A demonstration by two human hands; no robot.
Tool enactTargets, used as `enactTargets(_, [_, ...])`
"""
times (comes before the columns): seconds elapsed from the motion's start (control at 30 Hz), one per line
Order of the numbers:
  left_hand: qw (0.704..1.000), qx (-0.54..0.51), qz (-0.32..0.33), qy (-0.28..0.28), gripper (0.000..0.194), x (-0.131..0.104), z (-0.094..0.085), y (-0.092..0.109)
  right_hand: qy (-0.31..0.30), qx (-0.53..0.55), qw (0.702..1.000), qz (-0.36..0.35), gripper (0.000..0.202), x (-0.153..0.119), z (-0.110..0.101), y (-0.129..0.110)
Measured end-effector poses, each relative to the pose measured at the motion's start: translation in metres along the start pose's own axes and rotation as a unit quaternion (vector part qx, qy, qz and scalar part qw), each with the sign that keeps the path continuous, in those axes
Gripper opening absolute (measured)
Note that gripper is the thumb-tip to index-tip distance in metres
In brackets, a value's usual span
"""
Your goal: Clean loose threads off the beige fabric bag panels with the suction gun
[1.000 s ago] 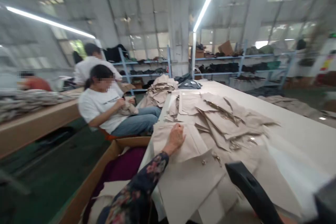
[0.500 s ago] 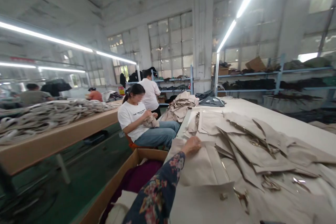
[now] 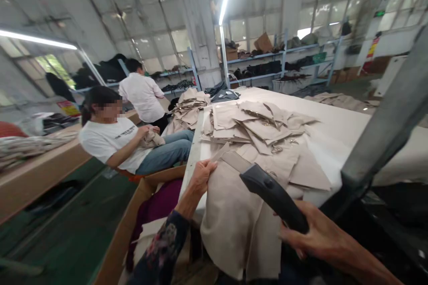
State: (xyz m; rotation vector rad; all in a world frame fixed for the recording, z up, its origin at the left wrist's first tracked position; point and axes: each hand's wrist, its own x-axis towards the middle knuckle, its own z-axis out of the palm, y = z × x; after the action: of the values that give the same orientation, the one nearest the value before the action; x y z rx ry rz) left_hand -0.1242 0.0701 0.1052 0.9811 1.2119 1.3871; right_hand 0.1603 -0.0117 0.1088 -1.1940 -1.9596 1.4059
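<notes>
My left hand [image 3: 201, 176] is closed in a pinch on the edge of a beige fabric piece [image 3: 230, 213] at the table's near left edge. That piece hangs over the table front in wide folds. My right hand [image 3: 309, 229] is wrapped round the handle of a black curved handheld tool [image 3: 272, 193], shaped like a clipper. Its front end points at the fabric by my left hand, and I cannot make out whether it touches. Behind both hands lies a heap of beige fabric pieces [image 3: 261, 127] with small metal fittings.
An open cardboard box [image 3: 115, 249] with purple and beige cloth stands left of the table. Beyond it a person in a white T-shirt [image 3: 113, 138] sits holding beige cloth. A grey metal post [image 3: 377, 129] slants up at the right. Another person stands farther back.
The view has swung right and down. My right hand has come into view with the black tool. My left hand is now nearer the table's front edge, pinching fabric.
</notes>
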Motion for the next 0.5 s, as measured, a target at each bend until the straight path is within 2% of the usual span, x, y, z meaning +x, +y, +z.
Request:
enactTargets(0.1, [0.999,-0.038,-0.008,-0.021,0.028,-0.038,0.009,-0.016,-0.026,0.000,1.000,0.000,0.022,-0.002,0.012,-0.007])
enactTargets(0.2, [0.995,-0.099,-0.009,-0.032,0.027,-0.064,0.016,-0.031,-0.051,0.015,0.999,0.013,0.025,-0.002,0.020,-0.008])
enactTargets(0.37, [0.985,-0.171,-0.013,0.001,0.024,-0.094,0.020,-0.055,-0.063,0.032,0.997,0.014,0.031,0.001,0.030,-0.007])
enactTargets(0.5, [0.982,-0.186,-0.006,0.032,0.021,-0.108,0.020,-0.067,-0.030,0.022,0.999,-0.001,0.033,-0.001,0.031,-0.005])
